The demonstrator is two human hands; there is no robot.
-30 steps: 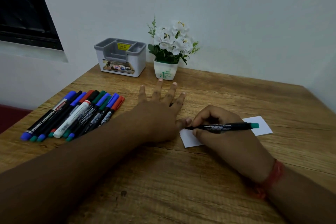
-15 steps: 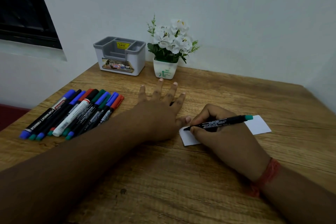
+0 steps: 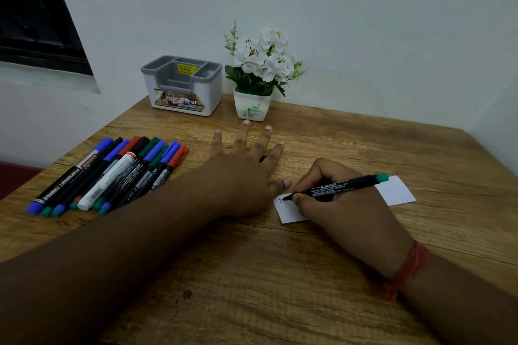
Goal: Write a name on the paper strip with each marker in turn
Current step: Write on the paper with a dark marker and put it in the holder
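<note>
at the back of the wooden table (image 3: pixel 280 274), against the pale wall, stand a grey and white plastic organiser (image 3: pixel 183 86) with a yellow price sticker and, just to its right, a small white pot (image 3: pixel 252 107) of white artificial flowers. on the left side lies a tight row of markers (image 3: pixel 112 176), side by side and slanted, with blue, green, red and black caps; 1 has a white barrel, the others are black.

the tabletop shows coarse brown grain with dark cracks running across it.

the left hand (image 3: pixel 244 173) lies flat between the marker row and the paper (image 3: pixel 395 190), fingers straight and spread, its thumb at the strip's left end. its forearm crosses the near left of the table.

the paper is a white rectangular strip, flat on the table right of centre. the right hand (image 3: pixel 336 204) rests on its middle and hides that part, gripping a slim black marker (image 3: pixel 342 185) with a green end; the tip touches the strip's left end beside a small dark mark. a red thread band (image 3: pixel 406 272) circles the right wrist.
</note>
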